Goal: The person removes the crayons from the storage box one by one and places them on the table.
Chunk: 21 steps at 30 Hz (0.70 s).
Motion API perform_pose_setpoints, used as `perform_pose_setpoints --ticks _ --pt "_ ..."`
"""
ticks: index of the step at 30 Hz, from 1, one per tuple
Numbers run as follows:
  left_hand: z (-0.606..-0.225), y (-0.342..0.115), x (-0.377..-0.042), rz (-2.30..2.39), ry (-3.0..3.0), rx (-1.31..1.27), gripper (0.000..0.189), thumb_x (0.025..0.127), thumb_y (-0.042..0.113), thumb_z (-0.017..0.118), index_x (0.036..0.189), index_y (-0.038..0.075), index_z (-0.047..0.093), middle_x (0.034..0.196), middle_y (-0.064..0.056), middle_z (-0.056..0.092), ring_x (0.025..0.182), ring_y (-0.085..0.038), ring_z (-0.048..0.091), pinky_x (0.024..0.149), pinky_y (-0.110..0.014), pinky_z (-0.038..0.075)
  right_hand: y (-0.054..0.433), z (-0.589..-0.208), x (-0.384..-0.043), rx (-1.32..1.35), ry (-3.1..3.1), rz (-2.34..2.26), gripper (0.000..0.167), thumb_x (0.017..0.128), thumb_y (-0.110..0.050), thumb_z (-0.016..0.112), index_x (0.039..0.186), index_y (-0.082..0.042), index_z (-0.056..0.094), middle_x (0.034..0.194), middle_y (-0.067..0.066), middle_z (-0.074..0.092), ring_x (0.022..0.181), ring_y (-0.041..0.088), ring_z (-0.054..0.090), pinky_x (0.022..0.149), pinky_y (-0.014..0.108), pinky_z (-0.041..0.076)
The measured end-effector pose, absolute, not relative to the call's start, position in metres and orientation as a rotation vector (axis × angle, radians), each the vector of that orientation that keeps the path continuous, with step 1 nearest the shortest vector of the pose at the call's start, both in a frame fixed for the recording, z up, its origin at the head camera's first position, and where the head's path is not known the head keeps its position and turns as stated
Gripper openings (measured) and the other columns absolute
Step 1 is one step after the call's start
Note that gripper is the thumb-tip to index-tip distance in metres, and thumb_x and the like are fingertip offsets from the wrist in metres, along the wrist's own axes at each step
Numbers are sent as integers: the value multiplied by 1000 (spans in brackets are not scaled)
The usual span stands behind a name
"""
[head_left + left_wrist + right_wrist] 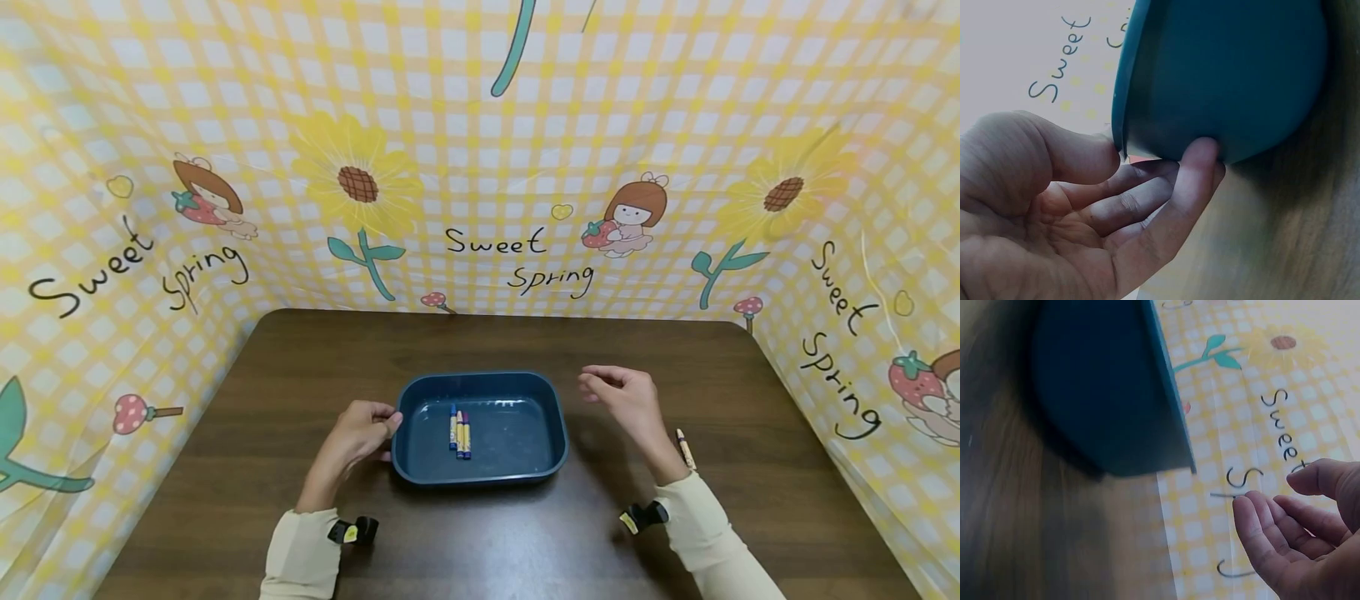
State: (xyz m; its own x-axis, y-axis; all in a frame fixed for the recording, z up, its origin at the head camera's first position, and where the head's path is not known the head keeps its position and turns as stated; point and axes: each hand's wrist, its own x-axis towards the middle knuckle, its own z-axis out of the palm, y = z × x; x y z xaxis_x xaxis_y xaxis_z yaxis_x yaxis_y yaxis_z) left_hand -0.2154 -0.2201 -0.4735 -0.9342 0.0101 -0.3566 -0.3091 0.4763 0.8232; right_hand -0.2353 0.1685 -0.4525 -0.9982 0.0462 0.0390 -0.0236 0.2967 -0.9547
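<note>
A dark blue rectangular tray [525, 477] is in the middle of the head view. Three crayons [460, 435] with pale wrappers lie side by side inside it, left of centre. My left hand [362, 429] holds the tray's left end. In the left wrist view the thumb [1088, 156] is against the rim and a fingertip [1200, 153] touches the outer wall from below. My right hand [626, 402] is held beyond the tray's right end, apart from it. Its fingers [1260, 528] are loosely bent and hold nothing.
Another crayon [686, 450] lies on the brown wooden table [322, 342], just right of my right wrist. Yellow checked cloth [480, 167] stands around the back and both sides. Small black wrist cameras [642, 517] are strapped at my cuffs.
</note>
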Motion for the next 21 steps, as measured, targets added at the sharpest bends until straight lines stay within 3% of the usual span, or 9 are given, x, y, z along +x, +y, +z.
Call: perform_pose_setpoints --ticks 14,19,21 --pt "-474 -219 -213 1437 2419 -247 36 105 14 56 132 -10 60 112 -20 67 78 -17 66 66 -35 64 129 -448 -236 107 -2441 2010 28 96 -10 69 114 12 70 105 29 73 83 24 76 78 34 64" --pt "-473 -218 -214 1432 2433 -241 36 104 15 57 130 -9 61 109 -19 67 76 -16 66 66 -35 64 113 -446 -238 155 -2458 2050 27 97 -10 68 114 10 71 106 27 74 82 18 76 79 38 64" --pt "-472 -219 -215 1424 2437 -247 36 104 15 57 131 -9 61 110 -19 67 77 -16 66 66 -34 64 107 -446 -239 182 -2477 2069 26 98 -10 67 114 9 71 108 27 73 84 22 76 80 41 64"
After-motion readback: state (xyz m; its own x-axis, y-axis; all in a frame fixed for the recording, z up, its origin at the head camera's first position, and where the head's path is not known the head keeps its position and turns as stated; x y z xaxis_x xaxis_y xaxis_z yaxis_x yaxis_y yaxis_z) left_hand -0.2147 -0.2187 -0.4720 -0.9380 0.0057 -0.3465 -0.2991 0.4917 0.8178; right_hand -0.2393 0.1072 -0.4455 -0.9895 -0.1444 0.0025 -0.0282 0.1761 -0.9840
